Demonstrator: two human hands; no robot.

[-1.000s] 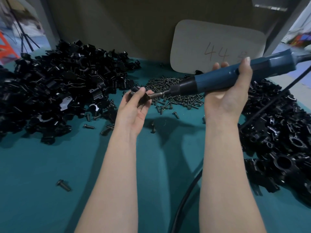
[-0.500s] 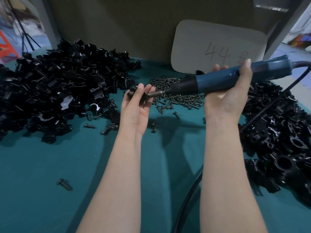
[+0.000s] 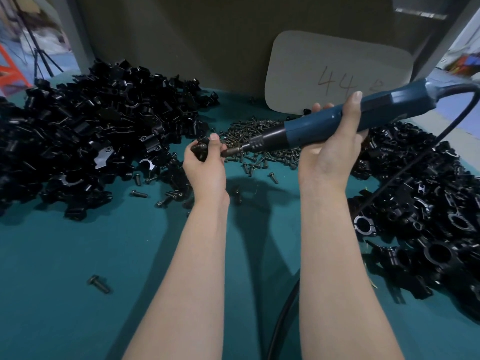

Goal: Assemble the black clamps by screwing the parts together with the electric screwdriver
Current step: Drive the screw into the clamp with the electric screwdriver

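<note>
**Screwdriver bit at the clamp, both forearms raised over the table (image 3: 78, 255)**
Your left hand (image 3: 205, 167) curls its fingers around a black clamp (image 3: 199, 149), held above the table. Your right hand (image 3: 335, 152), palm toward you, wraps the blue electric screwdriver (image 3: 324, 124), thumb laid over its body. The tool slopes down to the left, its bit meeting the clamp. Loose screws (image 3: 259, 141) lie just behind.

We see the blue electric screwdriver (image 3: 324, 128) lying nearly level in our right hand (image 3: 330, 162), its bit meeting a small black clamp (image 3: 199, 151) gripped in our left hand (image 3: 205, 172). Loose clamp parts (image 3: 85, 131) heap at the left, assembled ring clamps (image 3: 428, 203) at the right, and dark screws (image 3: 259, 152) between them.
</note>
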